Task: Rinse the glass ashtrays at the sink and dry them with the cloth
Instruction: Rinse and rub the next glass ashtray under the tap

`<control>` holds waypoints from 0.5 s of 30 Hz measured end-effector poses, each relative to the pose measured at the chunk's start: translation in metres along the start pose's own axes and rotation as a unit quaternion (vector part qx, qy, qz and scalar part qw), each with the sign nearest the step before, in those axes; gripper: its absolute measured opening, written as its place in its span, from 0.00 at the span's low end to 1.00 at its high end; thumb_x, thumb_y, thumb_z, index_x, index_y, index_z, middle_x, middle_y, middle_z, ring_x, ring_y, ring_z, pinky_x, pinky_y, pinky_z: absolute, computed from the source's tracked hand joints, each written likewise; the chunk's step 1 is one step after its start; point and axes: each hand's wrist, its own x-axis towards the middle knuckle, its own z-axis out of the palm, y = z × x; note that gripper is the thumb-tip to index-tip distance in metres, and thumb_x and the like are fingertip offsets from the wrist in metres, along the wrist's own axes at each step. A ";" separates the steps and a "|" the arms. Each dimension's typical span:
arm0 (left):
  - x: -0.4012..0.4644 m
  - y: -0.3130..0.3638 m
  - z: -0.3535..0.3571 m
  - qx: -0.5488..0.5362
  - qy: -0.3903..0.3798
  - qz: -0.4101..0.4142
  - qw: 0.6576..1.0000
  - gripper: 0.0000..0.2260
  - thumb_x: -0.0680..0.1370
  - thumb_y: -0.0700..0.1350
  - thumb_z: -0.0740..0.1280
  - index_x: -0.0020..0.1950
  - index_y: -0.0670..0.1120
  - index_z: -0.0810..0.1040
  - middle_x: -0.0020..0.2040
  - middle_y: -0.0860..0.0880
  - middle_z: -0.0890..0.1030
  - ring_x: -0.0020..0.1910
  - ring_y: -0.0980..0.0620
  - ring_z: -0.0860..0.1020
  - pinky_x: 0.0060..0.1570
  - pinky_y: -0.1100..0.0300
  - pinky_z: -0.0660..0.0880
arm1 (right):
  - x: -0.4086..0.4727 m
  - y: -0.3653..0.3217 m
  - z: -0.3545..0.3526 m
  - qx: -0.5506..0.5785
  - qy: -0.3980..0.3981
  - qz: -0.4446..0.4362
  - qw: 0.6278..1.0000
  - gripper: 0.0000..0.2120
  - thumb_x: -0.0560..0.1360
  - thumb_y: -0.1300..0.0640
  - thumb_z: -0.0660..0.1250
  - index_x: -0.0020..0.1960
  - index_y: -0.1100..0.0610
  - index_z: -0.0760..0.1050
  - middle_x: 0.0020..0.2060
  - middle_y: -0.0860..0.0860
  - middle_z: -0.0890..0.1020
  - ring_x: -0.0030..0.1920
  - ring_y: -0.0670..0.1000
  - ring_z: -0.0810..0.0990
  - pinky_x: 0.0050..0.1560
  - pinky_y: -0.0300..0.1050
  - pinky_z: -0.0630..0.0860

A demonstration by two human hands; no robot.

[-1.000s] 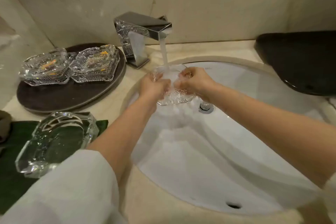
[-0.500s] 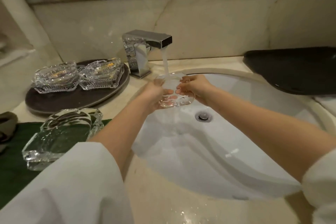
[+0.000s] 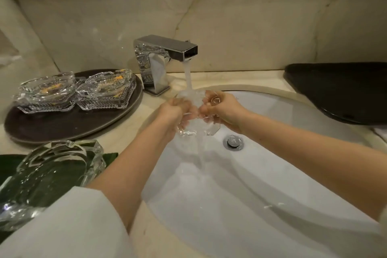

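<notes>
Ashtray [image 3: 195, 125] now tipped on edge under the tap [image 3: 167, 52] stream, water draining off; half a second ago we held it flatter. Left hand [image 3: 173, 111] and right hand [image 3: 222, 111] grip its sides. Rinse nearly done; drying next.

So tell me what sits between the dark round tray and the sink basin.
In the head view, the chrome faucet stands at the back between the dark round tray and the sink basin, water running. Nearer the front, only bare marble counter separates them.
</notes>
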 end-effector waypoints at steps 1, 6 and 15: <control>0.000 0.001 0.000 0.009 -0.009 0.004 1.000 0.04 0.79 0.37 0.61 0.51 0.45 0.72 0.37 0.49 0.78 0.37 0.50 0.75 0.32 0.60 0.63 | 0.000 0.000 -0.001 0.002 0.002 -0.005 1.000 0.16 0.68 0.76 0.66 0.42 0.58 0.67 0.30 0.55 0.77 0.28 0.53 0.74 0.31 0.44 0.66; 0.000 0.007 0.002 0.022 -0.036 0.016 0.999 0.13 0.75 0.28 0.64 0.55 0.42 0.73 0.38 0.47 0.79 0.31 0.52 0.74 0.31 0.59 0.66 | 0.002 -0.003 -0.005 0.042 0.024 -0.026 0.998 0.06 0.74 0.70 0.66 0.47 0.64 0.70 0.31 0.57 0.77 0.28 0.52 0.77 0.33 0.47 0.70; -0.005 0.014 -0.005 0.188 0.018 0.045 0.981 0.06 0.78 0.39 0.64 0.42 0.46 0.74 0.38 0.48 0.80 0.35 0.51 0.80 0.37 0.58 0.76 | 0.006 -0.010 -0.013 -0.018 -0.074 -0.022 0.997 0.10 0.77 0.73 0.56 0.44 0.59 0.64 0.34 0.59 0.78 0.30 0.52 0.80 0.33 0.45 0.73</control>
